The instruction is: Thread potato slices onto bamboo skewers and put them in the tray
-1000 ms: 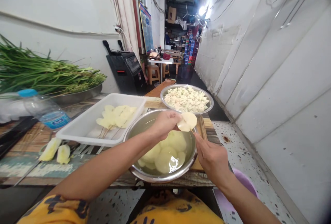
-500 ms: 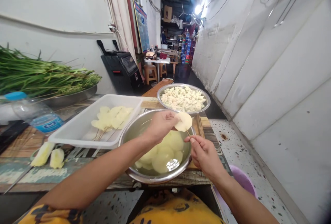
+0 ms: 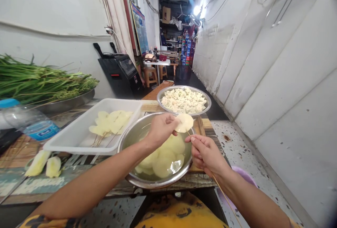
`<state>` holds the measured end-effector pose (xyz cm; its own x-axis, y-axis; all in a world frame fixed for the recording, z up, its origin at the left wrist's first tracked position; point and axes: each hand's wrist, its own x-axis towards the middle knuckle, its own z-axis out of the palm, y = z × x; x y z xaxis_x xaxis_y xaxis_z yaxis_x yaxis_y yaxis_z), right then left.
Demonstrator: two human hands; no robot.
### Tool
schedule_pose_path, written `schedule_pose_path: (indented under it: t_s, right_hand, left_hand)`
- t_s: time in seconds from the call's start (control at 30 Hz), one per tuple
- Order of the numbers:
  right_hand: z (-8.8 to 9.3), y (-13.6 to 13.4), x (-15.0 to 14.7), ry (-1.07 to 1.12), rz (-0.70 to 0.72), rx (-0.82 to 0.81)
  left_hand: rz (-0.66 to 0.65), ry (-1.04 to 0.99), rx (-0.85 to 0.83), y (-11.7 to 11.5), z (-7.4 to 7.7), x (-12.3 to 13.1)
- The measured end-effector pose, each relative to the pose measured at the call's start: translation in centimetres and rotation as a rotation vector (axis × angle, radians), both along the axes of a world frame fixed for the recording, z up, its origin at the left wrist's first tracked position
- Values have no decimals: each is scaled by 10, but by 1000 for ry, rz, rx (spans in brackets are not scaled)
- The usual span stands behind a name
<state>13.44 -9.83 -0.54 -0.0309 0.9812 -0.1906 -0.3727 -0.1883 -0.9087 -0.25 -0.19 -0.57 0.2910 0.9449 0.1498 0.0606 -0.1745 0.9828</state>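
A thin, pale round potato slice (image 3: 185,122) is pinched at its left edge by my left hand (image 3: 162,128), above a steel bowl (image 3: 131,180). My right hand (image 3: 204,152) grips a long wooden skewer (image 3: 225,196), whose front end meets the lower part of the slice. How far the tip runs into the slice is not clear. More pale slices (image 3: 164,161) lie under water in the bowl. Left of it, a white plastic tray (image 3: 71,147) holds skewered slices (image 3: 112,122) with their sticks pointing toward me.
Behind the bowl stands a metal basin of cauliflower pieces (image 3: 184,100). Loose skewers (image 3: 202,126) lie at its right. On the left are a water bottle (image 3: 39,129), two cut vegetable pieces (image 3: 39,163), a knife (image 3: 13,189) and a pan of greens (image 3: 47,84). A purple tub (image 3: 244,175) is on the floor.
The skewer's long rear end now shows below my right hand, which has turned slightly. Both hands still hold slice and skewer over the bowl. The whole view has shifted a little.
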Motion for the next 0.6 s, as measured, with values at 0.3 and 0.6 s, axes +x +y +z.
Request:
schedule_pose_path:
  t_s: [0.3,0.6]
  right_hand:
    - [-2,10,3,-172,67,88]
    - [-18,-52,49,-574,83,162]
  left_hand:
    - [51,-122,-118,9,6,1]
    - [107,-147,-121,15,8,-3]
